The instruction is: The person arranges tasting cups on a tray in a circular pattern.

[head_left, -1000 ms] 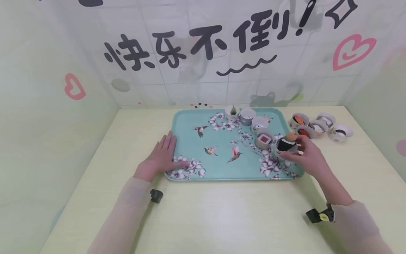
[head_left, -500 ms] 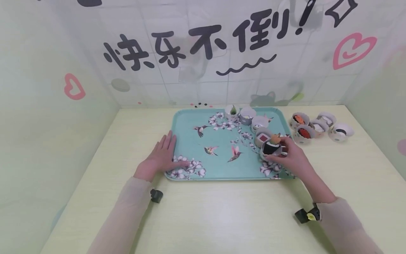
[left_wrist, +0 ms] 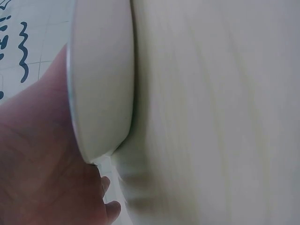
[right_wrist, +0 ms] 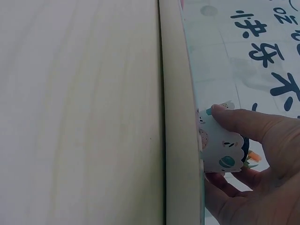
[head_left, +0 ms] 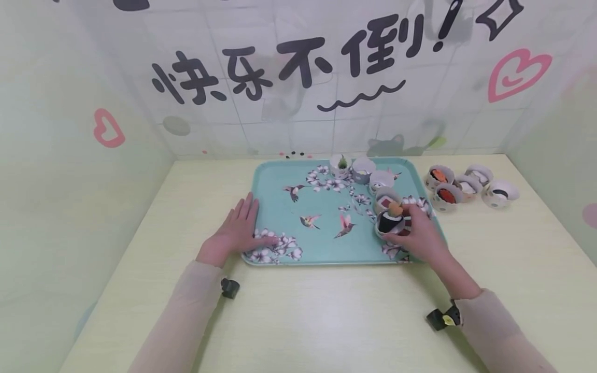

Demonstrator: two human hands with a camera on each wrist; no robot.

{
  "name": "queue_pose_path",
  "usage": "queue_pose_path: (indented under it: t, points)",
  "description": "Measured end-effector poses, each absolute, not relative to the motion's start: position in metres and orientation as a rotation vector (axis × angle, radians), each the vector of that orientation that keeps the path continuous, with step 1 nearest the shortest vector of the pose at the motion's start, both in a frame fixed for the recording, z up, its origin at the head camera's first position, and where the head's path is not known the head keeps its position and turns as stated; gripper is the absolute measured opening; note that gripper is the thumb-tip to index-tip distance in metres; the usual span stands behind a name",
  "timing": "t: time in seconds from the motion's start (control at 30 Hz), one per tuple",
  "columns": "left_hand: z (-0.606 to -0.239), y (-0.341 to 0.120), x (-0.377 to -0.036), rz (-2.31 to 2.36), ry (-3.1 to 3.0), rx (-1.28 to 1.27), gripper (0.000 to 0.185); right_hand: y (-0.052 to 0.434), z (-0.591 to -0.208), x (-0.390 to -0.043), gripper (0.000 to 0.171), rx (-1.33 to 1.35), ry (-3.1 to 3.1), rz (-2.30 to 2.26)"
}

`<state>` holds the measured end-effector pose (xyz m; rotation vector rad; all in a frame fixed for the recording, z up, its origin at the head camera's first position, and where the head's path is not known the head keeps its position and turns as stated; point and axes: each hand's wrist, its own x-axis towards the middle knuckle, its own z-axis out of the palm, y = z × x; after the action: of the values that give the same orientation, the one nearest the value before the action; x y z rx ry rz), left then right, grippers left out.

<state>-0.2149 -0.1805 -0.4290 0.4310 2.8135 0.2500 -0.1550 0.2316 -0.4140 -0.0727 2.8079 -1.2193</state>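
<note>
A teal tray (head_left: 280, 197) printed with hummingbirds and blossoms lies on the pale table (head_left: 326, 311). My right hand (head_left: 412, 235) grips a paper cup with a dark sushi roll (head_left: 391, 220) over the tray's near right part, next to a row of several cups (head_left: 380, 181) that runs to the tray's far edge. In the right wrist view my fingers (right_wrist: 248, 124) pinch the white patterned cup (right_wrist: 220, 147) beside the tray's rim (right_wrist: 178, 117). My left hand (head_left: 240, 228) lies flat at the tray's near left corner, thumb on the rim (left_wrist: 101, 79).
Several more paper cups with sushi pieces (head_left: 468, 187) stand on the table to the right of the tray. Decorated walls close in the table at the back and on both sides. A small wrist camera (head_left: 229, 287) sits on each forearm.
My right hand has carried the cup with the dark roll leftwards from the tray's right edge to a spot beside the row of cups. The left hand has stayed put.
</note>
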Motion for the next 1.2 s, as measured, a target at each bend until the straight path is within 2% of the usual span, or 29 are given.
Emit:
queue_pose_path:
  t: [0.3,0.6,1.2]
  points:
    - [-0.430,-0.183,-0.217,0.247,2.807,0.424,0.124,0.226,-0.414,-0.155,0.076,-0.069,2.785,-1.238]
    - [-0.427,-0.181,-0.215,0.268,2.808,0.429,0.125,0.218,-0.414,-0.159,0.099,-0.070,2.790,-1.262]
    - [-0.429,-0.181,-0.215,0.246,2.811,0.433,0.123,0.228,-0.403,-0.156,0.104,-0.049,2.760,-1.306]
